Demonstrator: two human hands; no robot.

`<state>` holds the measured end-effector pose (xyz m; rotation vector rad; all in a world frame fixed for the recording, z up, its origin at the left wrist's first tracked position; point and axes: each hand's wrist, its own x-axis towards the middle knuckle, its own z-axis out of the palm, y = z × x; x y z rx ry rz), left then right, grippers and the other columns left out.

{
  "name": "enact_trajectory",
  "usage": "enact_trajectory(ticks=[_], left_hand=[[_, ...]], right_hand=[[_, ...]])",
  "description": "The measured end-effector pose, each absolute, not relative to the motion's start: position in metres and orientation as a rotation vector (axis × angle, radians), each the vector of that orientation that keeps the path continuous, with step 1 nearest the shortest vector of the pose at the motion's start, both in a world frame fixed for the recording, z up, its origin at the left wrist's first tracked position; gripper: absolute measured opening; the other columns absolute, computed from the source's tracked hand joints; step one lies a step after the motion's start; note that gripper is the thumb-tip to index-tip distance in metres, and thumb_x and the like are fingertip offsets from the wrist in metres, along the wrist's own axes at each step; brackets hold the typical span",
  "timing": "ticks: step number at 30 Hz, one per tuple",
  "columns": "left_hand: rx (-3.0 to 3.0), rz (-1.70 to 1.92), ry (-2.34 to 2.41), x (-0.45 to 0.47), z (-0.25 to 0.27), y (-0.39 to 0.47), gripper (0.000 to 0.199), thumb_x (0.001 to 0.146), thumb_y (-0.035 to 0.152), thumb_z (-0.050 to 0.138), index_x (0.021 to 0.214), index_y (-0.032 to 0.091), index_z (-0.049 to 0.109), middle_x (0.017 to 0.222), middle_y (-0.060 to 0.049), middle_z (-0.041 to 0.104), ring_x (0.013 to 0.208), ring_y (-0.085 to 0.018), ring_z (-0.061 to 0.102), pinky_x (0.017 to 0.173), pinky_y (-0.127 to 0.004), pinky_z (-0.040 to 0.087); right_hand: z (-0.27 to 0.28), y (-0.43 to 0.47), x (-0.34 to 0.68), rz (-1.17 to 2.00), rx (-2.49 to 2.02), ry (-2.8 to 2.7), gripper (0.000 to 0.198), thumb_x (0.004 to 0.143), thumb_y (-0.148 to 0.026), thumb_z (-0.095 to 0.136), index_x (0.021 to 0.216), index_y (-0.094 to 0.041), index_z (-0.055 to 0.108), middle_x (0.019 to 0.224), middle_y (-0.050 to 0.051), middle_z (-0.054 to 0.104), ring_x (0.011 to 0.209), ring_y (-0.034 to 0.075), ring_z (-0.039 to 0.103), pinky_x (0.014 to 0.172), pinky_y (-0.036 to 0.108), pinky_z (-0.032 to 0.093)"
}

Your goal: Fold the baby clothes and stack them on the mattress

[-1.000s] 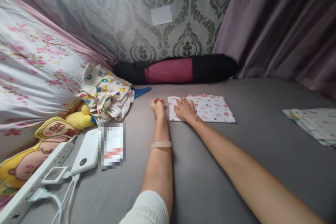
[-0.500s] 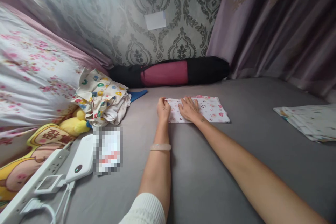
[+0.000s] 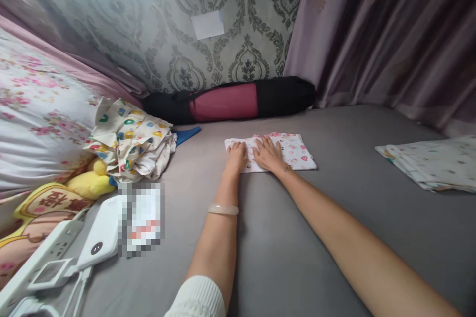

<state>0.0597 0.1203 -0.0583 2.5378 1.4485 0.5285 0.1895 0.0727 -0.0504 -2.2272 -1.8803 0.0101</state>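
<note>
A folded white cloth with pink and red prints (image 3: 297, 152) lies flat on the grey bed sheet. My left hand (image 3: 236, 156) rests palm down on its left end, fingers stretched out. Close beside it, my right hand (image 3: 268, 152) presses flat on the middle of the cloth with its fingers spread. A bit of pink fabric shows along the cloth's far edge. A pale bangle (image 3: 223, 209) circles my left wrist area, below a white sleeve cuff.
Left stands a crumpled heap of patterned cloth (image 3: 130, 141) beside a yellow plush toy (image 3: 91, 183). Nearer lie a white power bank (image 3: 102, 230) and a power strip (image 3: 40, 262) with cables. A folded cloth (image 3: 431, 163) is at right; a black and red long bag (image 3: 223, 101) lies along the wall.
My left hand has gone from curled at the cloth's left edge to lying flat on it. My right hand stays on the cloth. The view has shifted slightly to the right.
</note>
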Motion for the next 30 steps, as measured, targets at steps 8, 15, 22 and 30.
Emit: enact_trajectory(ticks=[8,15,22,30], left_hand=[[2.544,0.537,1.507,0.068,-0.055,0.111,0.035,0.098,0.033,0.032,0.124,0.02,0.051,0.137,-0.011,0.052,0.133,-0.023,0.038,0.114,-0.047,0.022],[2.594,0.455,1.505,0.072,-0.053,0.104,0.035,0.098,0.036,0.032,0.122,0.019,0.052,0.138,-0.013,0.05,0.131,-0.024,0.042,0.113,-0.047,0.024],[2.617,0.453,1.521,0.072,-0.054,0.104,0.035,0.098,0.037,0.033,0.121,0.019,0.052,0.137,-0.012,0.05,0.131,-0.024,0.042,0.112,-0.048,0.025],[2.64,0.428,1.492,0.071,-0.053,0.104,0.033,0.098,0.036,0.032,0.119,0.02,0.051,0.137,-0.013,0.05,0.131,-0.024,0.041,0.112,-0.049,0.024]], right_hand=[[-0.043,0.057,0.227,-0.026,-2.265,-1.827,0.055,0.098,-0.038,0.023,0.144,-0.014,0.04,0.155,0.013,0.029,0.143,0.027,0.021,0.114,0.053,0.013],[-0.057,0.053,0.235,-0.118,-2.273,-1.823,0.053,0.098,-0.037,0.025,0.143,-0.015,0.043,0.151,0.014,0.036,0.14,0.029,0.028,0.112,0.053,0.014],[-0.056,0.052,0.235,-0.066,-2.271,-1.822,0.053,0.098,-0.037,0.025,0.144,-0.017,0.041,0.154,0.012,0.033,0.141,0.028,0.026,0.113,0.052,0.013],[-0.049,0.043,0.26,-0.052,-2.289,-1.772,0.056,0.099,-0.037,0.02,0.146,-0.013,0.038,0.154,0.013,0.032,0.142,0.026,0.024,0.115,0.051,0.013]])
